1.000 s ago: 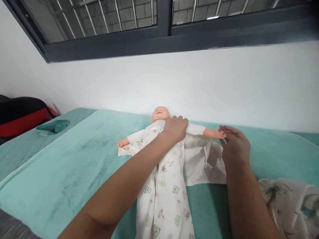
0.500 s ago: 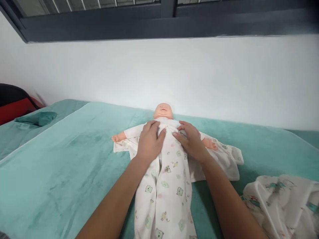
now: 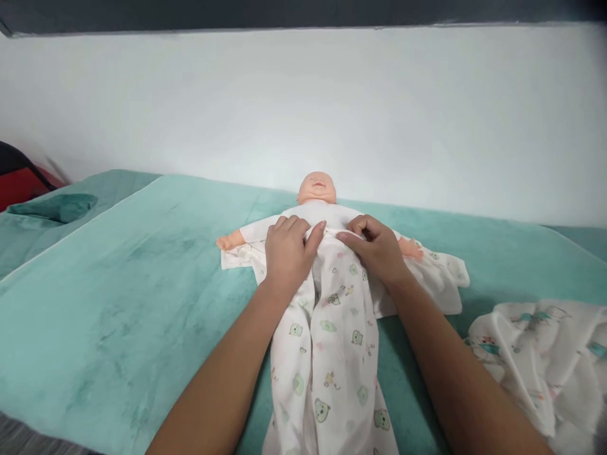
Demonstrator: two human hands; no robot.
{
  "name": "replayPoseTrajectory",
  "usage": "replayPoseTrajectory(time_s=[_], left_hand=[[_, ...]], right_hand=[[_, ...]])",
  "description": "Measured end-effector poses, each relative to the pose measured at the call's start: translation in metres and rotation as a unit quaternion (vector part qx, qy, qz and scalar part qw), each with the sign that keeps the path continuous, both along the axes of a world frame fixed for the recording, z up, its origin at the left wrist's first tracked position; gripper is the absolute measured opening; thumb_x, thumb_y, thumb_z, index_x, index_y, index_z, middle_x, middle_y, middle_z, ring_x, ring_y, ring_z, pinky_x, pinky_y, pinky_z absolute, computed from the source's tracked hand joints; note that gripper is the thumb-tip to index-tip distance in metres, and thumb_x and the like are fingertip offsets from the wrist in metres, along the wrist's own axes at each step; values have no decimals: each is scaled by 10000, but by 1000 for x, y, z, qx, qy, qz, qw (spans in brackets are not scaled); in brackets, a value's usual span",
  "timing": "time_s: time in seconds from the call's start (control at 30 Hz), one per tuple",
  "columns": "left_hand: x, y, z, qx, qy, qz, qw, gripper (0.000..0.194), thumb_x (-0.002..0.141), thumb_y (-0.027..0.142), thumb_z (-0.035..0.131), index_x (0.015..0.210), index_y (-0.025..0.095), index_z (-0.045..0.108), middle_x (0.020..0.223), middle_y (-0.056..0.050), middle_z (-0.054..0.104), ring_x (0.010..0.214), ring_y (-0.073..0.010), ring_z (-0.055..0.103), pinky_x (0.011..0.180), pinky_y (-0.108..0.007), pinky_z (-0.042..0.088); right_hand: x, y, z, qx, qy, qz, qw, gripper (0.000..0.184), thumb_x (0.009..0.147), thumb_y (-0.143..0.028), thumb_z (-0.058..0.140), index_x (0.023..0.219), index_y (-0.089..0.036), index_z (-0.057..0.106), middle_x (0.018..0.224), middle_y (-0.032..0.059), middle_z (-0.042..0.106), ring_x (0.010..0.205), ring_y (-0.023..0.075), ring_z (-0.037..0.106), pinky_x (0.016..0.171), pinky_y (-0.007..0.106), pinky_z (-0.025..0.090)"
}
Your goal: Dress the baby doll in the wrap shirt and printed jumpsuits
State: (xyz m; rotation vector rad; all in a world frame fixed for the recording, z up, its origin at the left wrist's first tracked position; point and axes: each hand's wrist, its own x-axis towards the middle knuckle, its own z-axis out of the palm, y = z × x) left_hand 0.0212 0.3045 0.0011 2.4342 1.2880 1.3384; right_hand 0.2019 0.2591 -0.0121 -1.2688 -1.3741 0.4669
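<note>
A baby doll [image 3: 317, 188] lies face up in a white long-sleeved top [image 3: 322, 212], its arms spread. White baby trousers [image 3: 332, 328] with green animal prints cover its legs and reach up over its belly. My left hand [image 3: 290, 249] is closed on the waistband at the doll's left-of-view side, thumb along the top edge, its fingertips partly hidden. Across from it, my right hand [image 3: 377, 246] pinches the same waistband between thumb and bent fingers. An opened printed jacket [image 3: 427, 284] is spread under the doll, its sleeves beneath the doll's arms.
The doll rests on a green plush bed cover [image 3: 142, 303]. Crumpled printed white cloth [image 3: 545, 354] lies at the right. A white wall [image 3: 303, 107] rises right behind the doll's head. At the far left sits a red and black item [image 3: 21, 183].
The view has tilted down. My hands have gone from resting with spread fingers on the doll's trunk to gripping the trouser waistband, which now sits lower, showing more white top.
</note>
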Motion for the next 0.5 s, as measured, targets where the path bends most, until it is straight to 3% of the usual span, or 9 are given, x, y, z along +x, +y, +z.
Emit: replayPoseTrajectory(time_s=[0.13, 0.27, 0.37, 0.5], left_hand=[[-5, -1, -5, -27, -2, 29, 999, 460, 995, 449, 431, 612, 205, 504, 532, 6, 471, 575, -155, 462, 624, -313, 288], [-25, -7, -18, -81, 10, 58, 995, 475, 1007, 489, 359, 671, 214, 552, 565, -7, 536, 601, -174, 516, 602, -310, 268], [-49, -20, -26, -138, 42, 22, 989, 444, 996, 530, 349, 791, 220, 592, 671, -12, 620, 694, -195, 579, 623, -300, 305], [-79, -42, -27, -220, 76, -67, 970, 402, 913, 604, 482, 1019, 229, 581, 809, -6, 660, 765, -208, 597, 679, -301, 383]], right_hand=[[1, -4, -2, -4, 27, -38, 999, 339, 767, -366, 758, 671, -214, 471, 708, -40, 520, 680, 134, 470, 667, 289, 368], [-4, -13, -6, 36, 44, -55, 997, 318, 745, -355, 762, 667, -212, 488, 737, -31, 549, 737, 147, 505, 718, 298, 391], [-10, -25, -11, 40, 36, -79, 995, 364, 765, -409, 735, 635, -216, 455, 660, -41, 483, 673, 139, 459, 678, 298, 379], [-12, -43, -19, -24, -26, -83, 996, 362, 837, -486, 631, 640, -214, 495, 628, -32, 470, 660, 152, 452, 667, 310, 369]])
